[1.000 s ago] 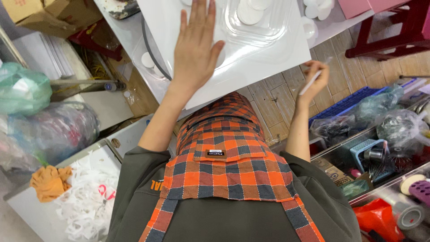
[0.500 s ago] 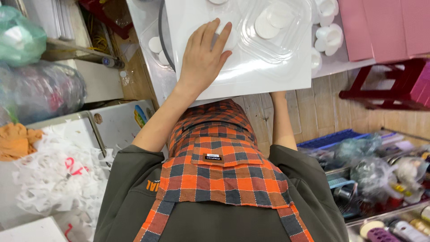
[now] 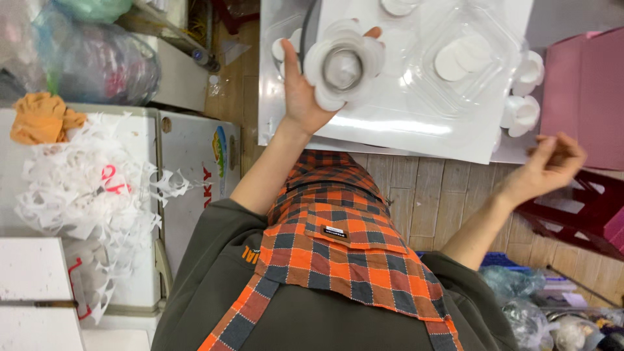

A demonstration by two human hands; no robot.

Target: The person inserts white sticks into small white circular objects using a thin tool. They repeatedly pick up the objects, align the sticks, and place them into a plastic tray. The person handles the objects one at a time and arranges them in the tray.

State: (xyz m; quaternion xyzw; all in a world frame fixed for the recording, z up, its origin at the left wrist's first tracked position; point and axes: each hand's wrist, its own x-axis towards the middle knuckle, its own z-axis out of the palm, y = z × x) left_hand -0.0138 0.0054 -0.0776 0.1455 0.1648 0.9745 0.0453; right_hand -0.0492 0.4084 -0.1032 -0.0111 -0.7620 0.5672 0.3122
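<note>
Left hand grips a white scalloped plastic mould with round hollow centre, raised over the white sheet table. I judge it light, stiff and slippery; I would hold its rim. Right hand hangs loosely curled, holding nothing.

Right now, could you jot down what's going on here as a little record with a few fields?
left hand: holds up a white flower-shaped piece with a round grey middle
right hand: loosely curled in the air beside the table, apparently holding nothing
work surface: white sheet carrying a clear plastic tray with white discs in it
nearby: more white flower-shaped pieces at the sheet's right edge; pile of white paper scraps at left
clothing: orange checked apron
</note>
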